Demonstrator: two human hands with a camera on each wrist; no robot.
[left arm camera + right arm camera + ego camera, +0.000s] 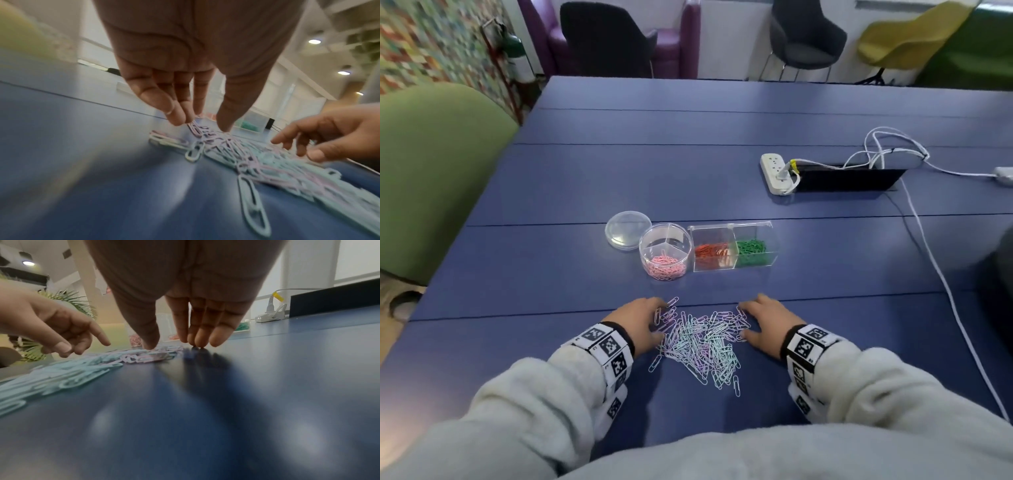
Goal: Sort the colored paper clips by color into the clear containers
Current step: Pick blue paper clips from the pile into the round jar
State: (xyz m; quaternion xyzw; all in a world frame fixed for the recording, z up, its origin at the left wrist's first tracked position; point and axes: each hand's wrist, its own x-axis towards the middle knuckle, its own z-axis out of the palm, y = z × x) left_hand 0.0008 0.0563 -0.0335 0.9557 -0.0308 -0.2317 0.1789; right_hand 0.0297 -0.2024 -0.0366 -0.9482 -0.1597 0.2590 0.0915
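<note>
Nearest the person, on the blue desk (825, 274), lies a loose pile of paper clips (698, 342) in pale blue, mint and lilac, flat and tangled. The left hand (642, 323) sits at its left edge; in the left wrist view its fingertips (176, 120) and thumb close on a lilac clip (195, 130), though blur leaves it unclear whether the clip is lifted. The right hand (765, 325) rests at the right edge with straight fingers (200, 337) touching the desk and thumb on the clips, holding nothing.

These clips look light, thin, springy and slick, and likely to hook into neighbours, so one is best pinched at a rounded end and slid clear of the heap before lifting.

Beyond the pile stands a round divided container (666, 251) with pink clips (664, 267) in its near section, its lid (627, 229) just beside it. To its right, a rectangular clear box (734, 248) holds red clips (712, 253) and green clips (751, 251) in separate compartments.
</note>
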